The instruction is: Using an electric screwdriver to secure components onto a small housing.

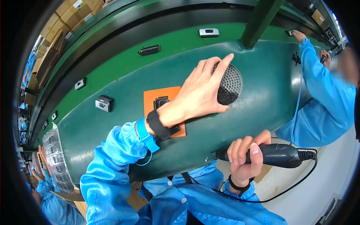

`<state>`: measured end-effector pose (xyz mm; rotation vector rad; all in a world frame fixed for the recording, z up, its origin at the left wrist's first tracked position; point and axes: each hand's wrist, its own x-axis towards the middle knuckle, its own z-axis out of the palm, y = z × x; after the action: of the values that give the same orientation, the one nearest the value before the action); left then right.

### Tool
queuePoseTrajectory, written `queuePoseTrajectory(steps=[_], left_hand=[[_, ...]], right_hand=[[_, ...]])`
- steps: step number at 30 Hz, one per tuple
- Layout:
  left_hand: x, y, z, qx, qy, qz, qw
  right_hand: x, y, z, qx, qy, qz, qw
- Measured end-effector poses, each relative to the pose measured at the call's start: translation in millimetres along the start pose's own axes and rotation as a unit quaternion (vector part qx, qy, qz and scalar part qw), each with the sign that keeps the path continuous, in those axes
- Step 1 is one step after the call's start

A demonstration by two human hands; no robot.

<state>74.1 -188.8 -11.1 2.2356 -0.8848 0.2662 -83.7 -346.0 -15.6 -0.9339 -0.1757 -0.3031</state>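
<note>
My left hand (pixel 200 88) spans a round grey dish (pixel 233 78) dotted with small holes, thumb at its near edge and index finger at its far edge. Small black pieces, apparently screws (pixel 226 96), are heaped at the dish's near side. My right hand (pixel 245 155) is wrapped around a black corded electric screwdriver (pixel 279 155), its tip pointing left over the bench's near edge. Below my left wrist lies an orange mat (pixel 150 98) with a black part (pixel 161 102) on it, partly covered by my wrist and its black band.
The green bench (pixel 123 150) carries a silver-and-black device (pixel 104 103). Farther back, a green belt (pixel 112 66) holds similar housings (pixel 209 32) and a black one (pixel 149 50). A green post (pixel 258 24) rises behind. Clear plastic trays (pixel 56 157) stand left; a co-worker's sleeve (pixel 318 97) reaches in right.
</note>
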Motion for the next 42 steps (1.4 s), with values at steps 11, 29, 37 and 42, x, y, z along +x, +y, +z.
queuePoseTrajectory(steps=[11, 29, 37, 42], left_hand=[[-2, -7, -4, 0.060, -0.120, -0.086, 0.987], [197, -208, 38, 0.166, -0.040, 0.017, 0.985], [129, -145, -76, 0.092, -0.151, 0.017, 0.984], [39, -84, -148, 0.021, -0.099, -0.007, 0.995]], right_hand=[[4, -1, -1, 0.009, 0.014, -0.005, 1.000], [39, -47, 8, -0.133, 0.071, -0.029, 0.988], [85, -49, 13, -0.249, 0.048, 0.015, 0.967], [133, -21, 3, -0.622, 0.043, 0.145, 0.768]])
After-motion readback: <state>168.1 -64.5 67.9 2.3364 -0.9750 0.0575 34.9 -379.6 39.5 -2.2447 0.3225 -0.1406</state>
